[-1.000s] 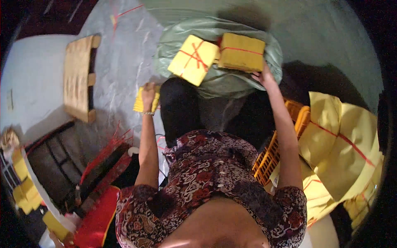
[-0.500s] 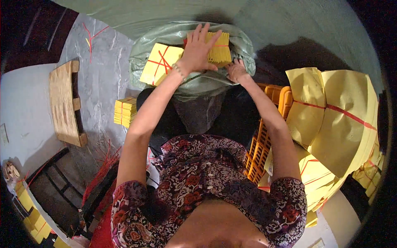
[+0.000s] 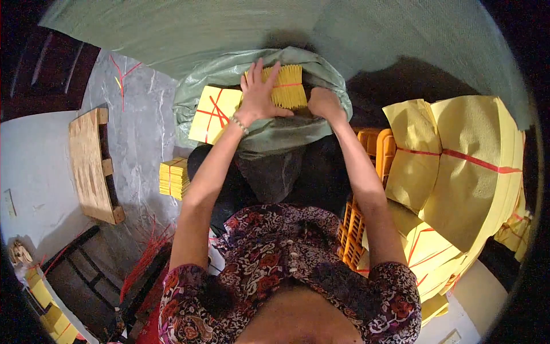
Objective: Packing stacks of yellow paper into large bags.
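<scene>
inside the mouth of the green sack (image 3: 292, 136), the edge-up yellow bundle (image 3: 292, 97) looks fairly light and firm, its paper edges likely to crease (the red band (image 3: 291, 85) should keep the sheets together), so it seems best held by both sides. the left hand (image 3: 259, 100) lies over its left side, fingers spread, grip released; the right hand (image 3: 326, 104) dips just beside its right, fingertips hidden, so its grip cannot be told.
</scene>
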{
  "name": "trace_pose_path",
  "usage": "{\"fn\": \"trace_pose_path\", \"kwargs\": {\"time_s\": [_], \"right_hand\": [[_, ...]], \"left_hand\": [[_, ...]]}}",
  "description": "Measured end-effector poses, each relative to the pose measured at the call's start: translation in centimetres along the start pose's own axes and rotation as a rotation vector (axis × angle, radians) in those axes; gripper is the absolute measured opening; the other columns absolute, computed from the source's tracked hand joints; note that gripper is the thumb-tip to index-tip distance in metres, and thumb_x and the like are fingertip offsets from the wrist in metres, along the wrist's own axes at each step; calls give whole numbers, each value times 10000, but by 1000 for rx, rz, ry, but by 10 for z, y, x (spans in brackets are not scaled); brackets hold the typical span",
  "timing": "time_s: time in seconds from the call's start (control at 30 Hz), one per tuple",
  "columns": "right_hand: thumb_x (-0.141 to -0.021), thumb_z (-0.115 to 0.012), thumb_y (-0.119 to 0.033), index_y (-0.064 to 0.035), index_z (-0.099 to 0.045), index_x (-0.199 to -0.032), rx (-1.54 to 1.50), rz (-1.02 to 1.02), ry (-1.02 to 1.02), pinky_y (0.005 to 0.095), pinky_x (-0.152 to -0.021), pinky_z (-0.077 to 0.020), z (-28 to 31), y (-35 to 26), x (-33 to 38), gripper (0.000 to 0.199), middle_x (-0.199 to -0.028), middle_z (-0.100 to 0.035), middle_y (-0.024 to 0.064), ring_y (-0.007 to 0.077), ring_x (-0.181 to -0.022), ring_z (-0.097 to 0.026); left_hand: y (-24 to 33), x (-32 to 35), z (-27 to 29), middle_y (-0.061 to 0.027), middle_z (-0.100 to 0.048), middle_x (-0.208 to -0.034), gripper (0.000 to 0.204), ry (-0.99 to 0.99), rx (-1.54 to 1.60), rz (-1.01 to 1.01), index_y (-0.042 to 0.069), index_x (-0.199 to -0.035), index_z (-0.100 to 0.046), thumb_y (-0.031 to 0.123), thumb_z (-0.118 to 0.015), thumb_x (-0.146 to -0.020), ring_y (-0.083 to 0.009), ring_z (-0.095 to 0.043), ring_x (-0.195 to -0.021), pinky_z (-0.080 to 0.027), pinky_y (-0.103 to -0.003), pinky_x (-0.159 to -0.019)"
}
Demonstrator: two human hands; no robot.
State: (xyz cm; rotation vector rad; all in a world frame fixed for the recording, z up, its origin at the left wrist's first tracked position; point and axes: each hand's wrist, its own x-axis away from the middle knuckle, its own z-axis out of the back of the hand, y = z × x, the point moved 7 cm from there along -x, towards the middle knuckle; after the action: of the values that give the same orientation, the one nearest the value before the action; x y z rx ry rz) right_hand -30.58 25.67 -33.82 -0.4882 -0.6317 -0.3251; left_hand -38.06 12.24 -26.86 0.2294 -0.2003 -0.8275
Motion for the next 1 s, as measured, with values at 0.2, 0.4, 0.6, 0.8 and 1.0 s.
{"fn": "trace_pose_path", "kwargs": {"time_s": [0.2,0.4,0.6,0.8,1.0], "right_hand": [[-866,-477,-524,25,-481,-1203,-870,-74,389,433,-878,-431,-17,15,-23,645,-1058,-593,283,416,-1025,-561],[-873,-502,-510,-5,-445,-1245,-1293,27,305,340,-921,-391,-36,7,-32,631,-1145,-577,151,252,-1067,-540],[-885,-522,-395,-1,-473,-1191,-1549,46,366,321,-875,-411,-7,27,-15,501,-1134,-561,147,222,-1018,-537],[-774,-564,-160,-31,-460,-1186,-396,71,855,444,-860,-398,54,8,26,444,-1097,-529,221,385,-1010,-500],[-701,-687,-238,-24,-369,-1286,-477,-448,567,389,-849,-417,26,134,-42,699,-1097,-507,194,302,-1019,-498]], "left_hand": [[-33,28,-10,-310,-341,-1254,983,437,385,374,-54,-1339,-228,368,-789,-651,-432,-347,-1166,-306,-488,-984],[-25,9,-21,-264,-482,-1096,805,304,529,528,-77,-1200,-343,330,-776,-658,-400,-434,-1063,-359,-448,-922],[0,-11,-37,-241,-471,-1141,845,482,530,350,-61,-1246,-334,344,-777,-651,-390,-427,-1090,-365,-435,-919],[-11,-8,-40,-261,-442,-1194,894,429,653,313,-81,-1287,-306,362,-772,-665,-390,-419,-1124,-349,-434,-952],[-8,-12,-65,-258,-441,-1251,1001,439,723,458,-90,-1318,-279,445,-789,-643,-364,-423,-1171,-330,-420,-1004]]}}
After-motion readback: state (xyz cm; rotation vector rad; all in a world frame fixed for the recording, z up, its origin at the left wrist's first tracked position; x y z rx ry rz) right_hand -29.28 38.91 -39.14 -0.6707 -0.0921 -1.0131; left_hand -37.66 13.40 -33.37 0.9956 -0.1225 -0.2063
